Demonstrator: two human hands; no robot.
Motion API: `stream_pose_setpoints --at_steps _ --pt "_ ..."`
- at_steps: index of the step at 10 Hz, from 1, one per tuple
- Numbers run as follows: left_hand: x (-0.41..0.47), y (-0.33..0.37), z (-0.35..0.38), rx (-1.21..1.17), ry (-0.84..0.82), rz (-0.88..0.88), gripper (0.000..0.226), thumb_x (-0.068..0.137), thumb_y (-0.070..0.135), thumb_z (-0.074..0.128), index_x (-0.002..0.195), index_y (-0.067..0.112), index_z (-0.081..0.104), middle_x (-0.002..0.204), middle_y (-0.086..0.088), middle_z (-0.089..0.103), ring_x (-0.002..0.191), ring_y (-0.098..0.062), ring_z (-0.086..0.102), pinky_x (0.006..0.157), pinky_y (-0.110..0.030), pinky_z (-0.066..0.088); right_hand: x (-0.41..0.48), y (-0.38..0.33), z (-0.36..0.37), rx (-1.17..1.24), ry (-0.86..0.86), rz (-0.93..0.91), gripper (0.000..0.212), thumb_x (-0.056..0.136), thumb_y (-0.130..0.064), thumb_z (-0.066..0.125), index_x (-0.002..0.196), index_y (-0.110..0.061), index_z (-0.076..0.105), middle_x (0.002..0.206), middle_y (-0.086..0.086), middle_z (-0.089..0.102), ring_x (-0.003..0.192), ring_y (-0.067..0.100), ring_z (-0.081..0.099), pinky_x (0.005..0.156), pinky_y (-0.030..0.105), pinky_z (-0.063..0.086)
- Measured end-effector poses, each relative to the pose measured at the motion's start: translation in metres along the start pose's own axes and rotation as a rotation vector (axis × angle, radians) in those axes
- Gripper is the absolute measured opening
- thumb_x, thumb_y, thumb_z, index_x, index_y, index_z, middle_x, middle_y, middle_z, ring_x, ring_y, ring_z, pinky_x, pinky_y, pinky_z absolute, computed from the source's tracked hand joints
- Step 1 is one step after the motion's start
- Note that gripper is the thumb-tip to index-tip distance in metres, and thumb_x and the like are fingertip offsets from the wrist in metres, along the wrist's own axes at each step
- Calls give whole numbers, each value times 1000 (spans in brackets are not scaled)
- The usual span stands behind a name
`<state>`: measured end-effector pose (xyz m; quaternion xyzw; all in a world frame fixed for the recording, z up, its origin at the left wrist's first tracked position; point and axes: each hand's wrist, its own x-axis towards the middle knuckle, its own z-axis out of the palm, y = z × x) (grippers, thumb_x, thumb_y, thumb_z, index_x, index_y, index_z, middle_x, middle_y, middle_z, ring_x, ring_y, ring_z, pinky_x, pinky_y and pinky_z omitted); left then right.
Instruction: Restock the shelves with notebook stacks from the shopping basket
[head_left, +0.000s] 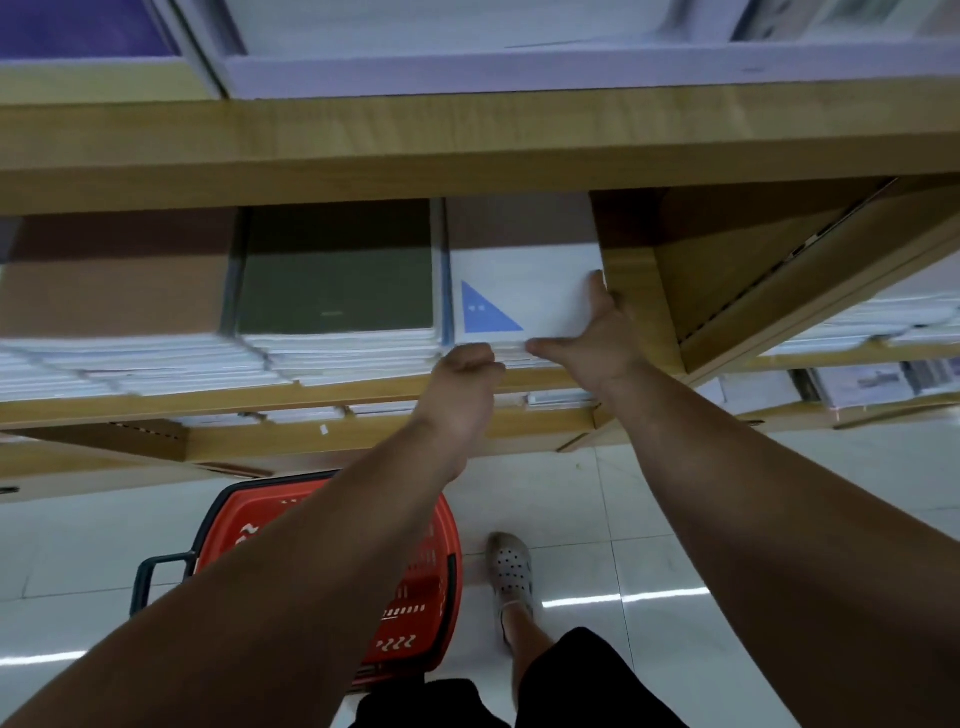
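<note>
A stack of white notebooks with a blue triangle on the cover (524, 291) lies on the wooden shelf (363, 389), at the right end of the row. My right hand (592, 338) grips its front right corner, thumb along the front edge and fingers up the right side. My left hand (467, 371) is curled in a fist against the stack's front left edge. The red shopping basket (431, 571) stands on the floor below, mostly hidden by my left forearm; its contents are hidden.
A green notebook stack (337, 275) and a brown one (114, 280) lie to the left. A wooden divider (639, 306) bounds the white stack on the right. An upper shelf board (467, 140) overhangs. More stock fills the lower shelves. My foot (511, 571) is on the tiled floor.
</note>
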<state>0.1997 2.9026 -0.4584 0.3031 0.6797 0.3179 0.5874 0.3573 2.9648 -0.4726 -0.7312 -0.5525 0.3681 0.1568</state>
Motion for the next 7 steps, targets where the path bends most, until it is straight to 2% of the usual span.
stream_pose_setpoints --at_steps 1,2,3,4,5,6,7 --pt "2 6 -4 79 21 2 16 102 3 54 111 4 67 115 -14 66 91 -14 63 71 -18 46 2 -4 8 -59 21 -18 119 79 -42 88 166 -25 8 164 8 25 147 30 34 118 39 37" --pt "3 7 -4 113 52 -16 34 105 10 51 138 4 57 138 -14 60 127 -26 59 88 -28 46 3 0 12 -88 11 -27 120 80 -47 86 166 -27 5 165 9 20 148 30 33 119 38 35" --pt "-1 11 -3 163 40 -24 34 104 8 55 138 4 59 134 -15 63 118 -26 62 88 -27 48 3 0 8 -85 -28 -31 120 80 -49 85 166 -30 4 167 8 15 149 31 32 119 38 35" --pt "-12 13 -8 161 -15 -52 44 101 19 62 143 13 55 131 -16 64 112 -25 63 94 -32 51 1 -3 -2 -130 -70 -18 119 77 -54 85 165 -35 6 168 6 12 151 33 29 117 44 38" --pt "-30 13 -24 136 -48 -31 41 99 22 63 140 20 58 112 1 69 111 -25 68 97 -38 52 -14 -7 -9 -252 -25 -16 118 75 -63 81 163 -39 6 168 9 11 154 37 18 120 52 35" --pt "-51 10 -48 89 -42 23 33 100 22 64 133 24 61 107 6 69 97 -20 69 86 -37 54 -47 -9 -9 -212 -12 -19 109 81 -61 77 164 -37 10 169 10 7 156 35 14 122 48 34" --pt "-74 0 -81 92 20 77 30 100 25 64 129 27 63 114 5 68 99 -20 69 89 -41 55 -85 -14 -2 -116 -40 -44 100 86 -56 76 164 -34 17 172 8 -1 155 32 24 119 43 38"
